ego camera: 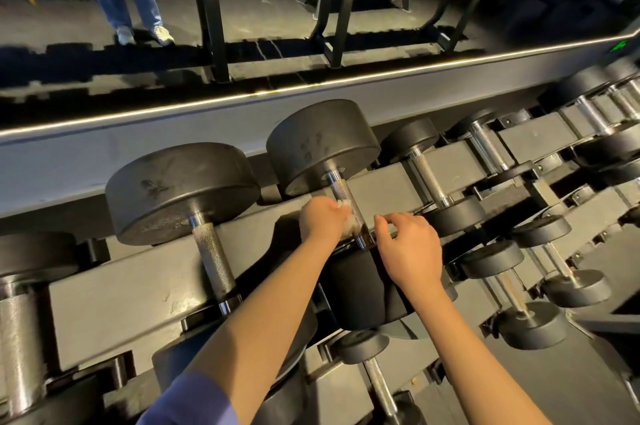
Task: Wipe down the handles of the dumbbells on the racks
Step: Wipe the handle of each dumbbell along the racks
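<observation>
A big black dumbbell [322,144] lies on the top rack rail, its knurled steel handle [341,194] running toward me. My left hand [320,218] grips a crumpled white wipe [348,220] and presses it against the left side of that handle's lower part. My right hand [410,246] hovers at the handle's near end with its fingers curled, over the dumbbell's near head [360,289]; whether it touches the handle cannot be told. A larger dumbbell [180,189] with its own handle [213,260] sits one slot to the left.
Smaller dumbbells [429,178] line the rack to the right, and more fill the lower tier [530,320]. A grey ledge [207,133] runs behind the rack under a mirror. The mirror reflects another rack and a person's jeans-clad legs [133,9].
</observation>
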Action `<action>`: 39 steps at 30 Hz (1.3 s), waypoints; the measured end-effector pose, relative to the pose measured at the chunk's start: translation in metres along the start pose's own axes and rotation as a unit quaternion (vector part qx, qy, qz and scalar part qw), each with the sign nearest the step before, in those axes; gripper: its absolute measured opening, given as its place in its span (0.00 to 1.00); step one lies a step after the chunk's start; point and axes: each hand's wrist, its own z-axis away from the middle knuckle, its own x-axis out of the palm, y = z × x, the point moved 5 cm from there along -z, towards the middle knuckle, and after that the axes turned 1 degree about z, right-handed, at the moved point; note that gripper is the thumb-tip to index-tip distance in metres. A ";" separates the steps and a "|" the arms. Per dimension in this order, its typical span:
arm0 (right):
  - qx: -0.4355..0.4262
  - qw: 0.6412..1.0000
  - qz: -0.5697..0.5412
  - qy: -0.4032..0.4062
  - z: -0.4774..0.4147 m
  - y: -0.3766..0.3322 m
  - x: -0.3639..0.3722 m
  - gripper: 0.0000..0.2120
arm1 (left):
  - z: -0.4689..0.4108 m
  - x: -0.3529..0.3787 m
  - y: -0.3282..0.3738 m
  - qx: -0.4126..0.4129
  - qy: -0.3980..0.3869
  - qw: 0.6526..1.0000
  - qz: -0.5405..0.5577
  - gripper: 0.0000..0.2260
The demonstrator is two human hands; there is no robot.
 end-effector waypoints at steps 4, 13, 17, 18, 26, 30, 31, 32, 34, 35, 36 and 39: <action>0.001 1.000 -0.007 0.004 0.000 -0.001 0.000 0.18 | -0.012 -0.018 0.006 0.019 0.070 0.993 0.092 0.05; -0.008 1.000 -0.009 0.010 -0.001 0.000 0.001 0.18 | -0.014 -0.019 0.010 0.048 0.052 0.997 0.044 0.15; -0.008 1.000 -0.006 0.011 -0.001 0.000 0.000 0.18 | -0.001 -0.008 0.009 0.038 0.004 0.999 -0.019 0.11; -0.009 1.000 -0.006 0.011 0.000 -0.001 0.000 0.18 | 0.003 -0.005 0.009 0.037 -0.006 0.999 -0.036 0.10; -0.021 1.000 -0.013 0.008 0.000 -0.001 0.000 0.16 | 0.018 0.008 0.014 0.071 -0.105 0.985 -0.120 0.07; -0.037 0.999 -0.039 0.002 -0.002 -0.001 0.001 0.16 | 0.023 0.002 0.020 0.089 -0.097 0.990 0.044 0.10; -0.038 0.998 -0.051 -0.006 -0.003 -0.001 0.002 0.17 | 0.024 0.001 0.023 0.099 -0.096 0.988 0.066 0.10; -0.037 0.997 -0.069 -0.013 -0.004 -0.002 0.001 0.19 | 0.026 0.000 0.025 0.107 -0.095 0.986 0.084 0.10; -0.017 0.991 -0.127 -0.032 -0.009 -0.002 0.000 0.17 | 0.029 -0.003 0.029 0.116 -0.101 0.982 0.110 0.11; -0.005 0.987 -0.157 -0.042 -0.013 -0.002 -0.001 0.14 | 0.031 -0.004 0.032 0.122 -0.108 0.980 0.113 0.11; 0.006 0.982 -0.182 -0.049 -0.018 -0.002 -0.003 0.11 | 0.033 -0.007 0.034 0.134 -0.113 0.979 0.107 0.11; 0.042 0.976 -0.202 -0.067 -0.036 0.001 -0.003 0.04 | 0.038 -0.023 0.048 0.240 -0.050 0.969 0.002 0.10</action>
